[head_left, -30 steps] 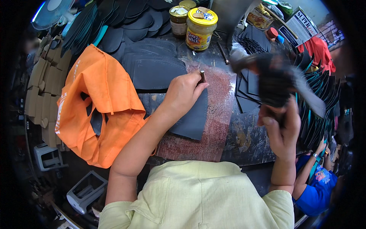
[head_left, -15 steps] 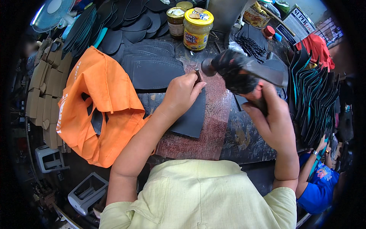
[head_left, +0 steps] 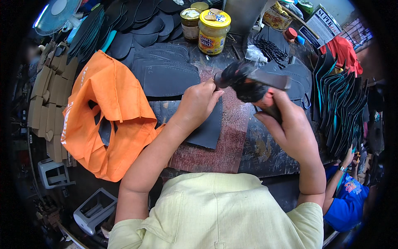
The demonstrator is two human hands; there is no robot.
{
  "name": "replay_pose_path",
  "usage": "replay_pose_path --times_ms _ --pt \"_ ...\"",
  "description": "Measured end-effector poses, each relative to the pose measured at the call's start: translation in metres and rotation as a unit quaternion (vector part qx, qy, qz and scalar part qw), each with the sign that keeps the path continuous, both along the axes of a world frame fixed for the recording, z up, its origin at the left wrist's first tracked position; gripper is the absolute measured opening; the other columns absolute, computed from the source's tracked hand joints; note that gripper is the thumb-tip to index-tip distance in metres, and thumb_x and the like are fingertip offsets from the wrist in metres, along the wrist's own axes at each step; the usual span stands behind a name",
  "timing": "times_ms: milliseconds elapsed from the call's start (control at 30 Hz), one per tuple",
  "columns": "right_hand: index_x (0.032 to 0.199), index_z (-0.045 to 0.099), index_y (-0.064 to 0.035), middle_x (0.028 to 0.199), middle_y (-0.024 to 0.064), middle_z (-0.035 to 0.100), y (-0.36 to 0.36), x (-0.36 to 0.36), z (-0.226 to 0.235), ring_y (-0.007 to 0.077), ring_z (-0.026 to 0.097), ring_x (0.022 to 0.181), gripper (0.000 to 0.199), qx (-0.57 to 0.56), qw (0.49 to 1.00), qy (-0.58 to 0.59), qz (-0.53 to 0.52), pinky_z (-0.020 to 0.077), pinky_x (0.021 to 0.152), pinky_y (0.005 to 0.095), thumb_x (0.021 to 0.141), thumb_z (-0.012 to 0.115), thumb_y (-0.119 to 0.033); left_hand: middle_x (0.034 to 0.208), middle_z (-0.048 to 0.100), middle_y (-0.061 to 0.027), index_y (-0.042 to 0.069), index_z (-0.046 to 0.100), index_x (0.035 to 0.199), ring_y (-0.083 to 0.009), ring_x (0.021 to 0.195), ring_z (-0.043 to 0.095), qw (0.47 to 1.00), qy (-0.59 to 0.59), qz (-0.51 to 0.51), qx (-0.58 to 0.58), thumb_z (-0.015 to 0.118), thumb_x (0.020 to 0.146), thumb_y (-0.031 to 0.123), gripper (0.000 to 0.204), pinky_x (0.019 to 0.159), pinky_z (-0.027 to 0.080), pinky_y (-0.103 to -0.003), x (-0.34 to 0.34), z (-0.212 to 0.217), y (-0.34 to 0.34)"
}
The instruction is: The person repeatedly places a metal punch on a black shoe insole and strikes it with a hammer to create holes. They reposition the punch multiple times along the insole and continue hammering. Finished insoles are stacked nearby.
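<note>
At the middle of the desk (head_left: 273, 154), a black sheet (head_left: 205, 129) lies on a worn reddish mat (head_left: 233, 133), partly hidden by the left forearm. The left hand (head_left: 197, 99) is closed around a short rod (head_left: 216, 86), at the far part of the sheet. To the right, the right hand (head_left: 289, 128) grips a hammer (head_left: 245, 83) partly wrapped in black, its striking face at the rod's top; blur hides whether they touch. On the left sits an orange bag (head_left: 118, 93); farther away, dark cut pieces (head_left: 169, 78) lie stacked near a yellow-lidded jar (head_left: 214, 33).
</note>
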State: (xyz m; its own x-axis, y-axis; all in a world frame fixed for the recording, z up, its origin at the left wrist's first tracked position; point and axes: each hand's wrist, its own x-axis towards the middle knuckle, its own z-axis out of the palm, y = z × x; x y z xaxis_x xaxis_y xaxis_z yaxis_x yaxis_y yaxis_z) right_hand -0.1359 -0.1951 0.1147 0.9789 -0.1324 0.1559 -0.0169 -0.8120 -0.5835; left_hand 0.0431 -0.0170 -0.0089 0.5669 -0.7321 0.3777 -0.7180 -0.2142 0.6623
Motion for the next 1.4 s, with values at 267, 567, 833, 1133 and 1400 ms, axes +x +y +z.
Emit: replay_pose_path --times_ms 267,567,833,1133,1400 --pt "0.134 0.049 0.0077 0.105 0.0181 0.073 0.017 0.001 -0.013 0.0303 0.074 0.102 0.054 0.238 0.952 -0.193 -0.009 0.054 0.092 0.0388 0.09 0.078 -0.004 0.089 0.069 -0.0207 -0.002 0.069 0.095 -0.0423 0.086 0.068 1.0 0.0 -0.022 0.004 0.072 0.093 0.012 0.014 0.075 0.054 -0.048 0.0 -0.002 -0.001" --pt "0.138 0.049 0.0029 0.103 0.0206 0.072 0.006 -0.004 0.006 0.0357 0.074 0.094 0.053 0.03 0.999 -0.038 0.01 0.0557 0.083 0.0377 0.092 0.075 -0.006 0.09 0.07 -0.0223 -0.001 0.067 0.102 -0.0426 0.085 0.069 1.0 -0.01 -0.02 0.013 0.071 0.095 0.014 0.016 0.075 0.055 -0.049 -0.004 0.005 0.005" --pt "0.133 0.051 -0.001 0.102 0.0252 0.07 0.009 0.0 -0.013 0.0478 0.069 0.095 0.05 -0.029 1.0 0.003 0.012 0.0553 0.076 0.0469 0.091 0.076 -0.009 0.089 0.07 -0.0217 -0.002 0.064 0.097 -0.0423 0.084 0.069 0.997 -0.059 -0.039 -0.022 0.07 0.096 0.016 0.02 0.075 0.055 -0.049 -0.008 0.002 0.002" --pt "0.135 0.047 0.0071 0.099 0.0188 0.072 0.01 -0.011 -0.003 0.0379 0.073 0.09 0.058 0.14 0.969 -0.203 0.008 0.0553 0.081 0.0378 0.088 0.08 -0.006 0.091 0.07 -0.0206 -0.003 0.064 0.095 -0.0414 0.084 0.069 0.999 -0.021 -0.025 0.008 0.072 0.095 0.015 0.019 0.075 0.055 -0.048 -0.01 0.002 0.006" --pt "0.138 0.051 0.0018 0.107 0.0257 0.07 0.003 -0.009 -0.005 0.0444 0.07 0.101 0.054 -0.002 0.998 0.056 0.017 0.0558 0.085 0.0435 0.092 0.076 -0.009 0.09 0.069 -0.0205 -0.002 0.065 0.092 -0.0414 0.086 0.069 0.999 -0.022 -0.011 0.027 0.071 0.095 0.014 0.018 0.077 0.055 -0.049 -0.019 0.004 0.01"
